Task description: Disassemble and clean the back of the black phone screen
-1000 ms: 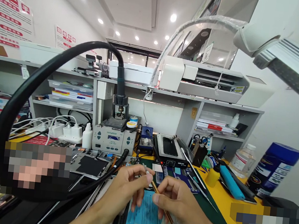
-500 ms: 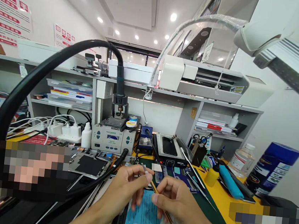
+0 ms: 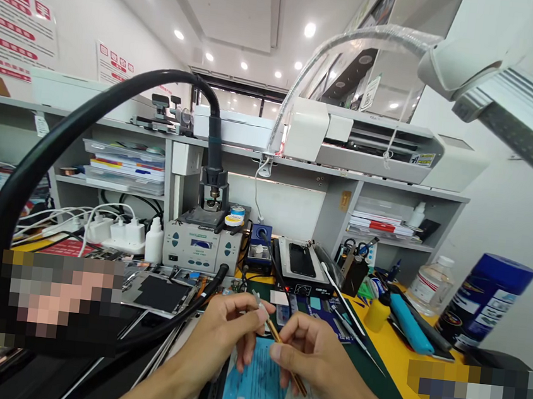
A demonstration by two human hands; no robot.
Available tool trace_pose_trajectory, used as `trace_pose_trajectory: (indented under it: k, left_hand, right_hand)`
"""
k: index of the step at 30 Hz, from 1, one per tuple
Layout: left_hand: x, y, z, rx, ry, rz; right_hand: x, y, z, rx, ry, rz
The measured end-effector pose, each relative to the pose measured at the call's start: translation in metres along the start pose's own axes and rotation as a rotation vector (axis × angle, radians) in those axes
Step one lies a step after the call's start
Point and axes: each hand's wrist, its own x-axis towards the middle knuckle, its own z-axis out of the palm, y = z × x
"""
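Observation:
Between my two hands is a slim, gold-coloured, pen-like tool (image 3: 273, 331) with a grey tip; its exact kind is unclear. It slants from upper left to lower right. My left hand (image 3: 227, 325) pinches the grey end between thumb and fingers. Farther down, the fingers of my right hand (image 3: 312, 350) close round the gold shaft, whose lower end sticks out below them. Beneath both hands lies a blue printed sheet (image 3: 254, 385), partly covered by them, on a dark green mat (image 3: 364, 378).
Behind my hands stand a grey hot-air station (image 3: 201, 250) and a heating plate (image 3: 304, 273) with a dark phone-like panel on it. A thick black hose (image 3: 4, 197) arches at left. Bottles and a blue spray can (image 3: 484, 298) stand at right. Device parts (image 3: 161, 293) lie left.
Almost nothing differs. The fingers of my left hand have shifted slightly at the tool's grey end, while my right hand keeps its hold.

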Motion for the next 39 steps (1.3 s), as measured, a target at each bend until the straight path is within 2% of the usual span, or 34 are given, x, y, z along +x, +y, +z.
trace_pose_trajectory:
  k: [7,14,21,28,34,39]
  left_hand:
    - [0.0008,-0.0034,0.0019,0.043,0.083,0.021]
    - [-0.0012,-0.0004,0.0,0.023,0.003,-0.002]
    - [0.0006,-0.002,0.0015,0.062,0.068,0.016]
    - [0.0013,-0.0024,0.0,0.046,0.014,0.013]
    - [0.0009,-0.0052,0.0014,0.07,0.09,0.033]
    - [0.0016,-0.0069,0.0006,0.084,0.105,0.042]
  right_hand:
    - [0.0001,-0.0012,0.0004,-0.005,-0.002,-0.008]
    - [0.0004,-0.0017,0.0013,-0.02,0.011,0.002]
    - [0.0009,-0.0004,0.0005,-0.006,0.003,-0.001]
    - [0.0003,-0.0008,0.0001,-0.008,0.004,-0.006]
    - [0.0003,-0.0052,0.0015,-0.024,0.017,0.008]
    - [-0.0013,-0.0035,0.0011,-0.035,0.018,0.01]
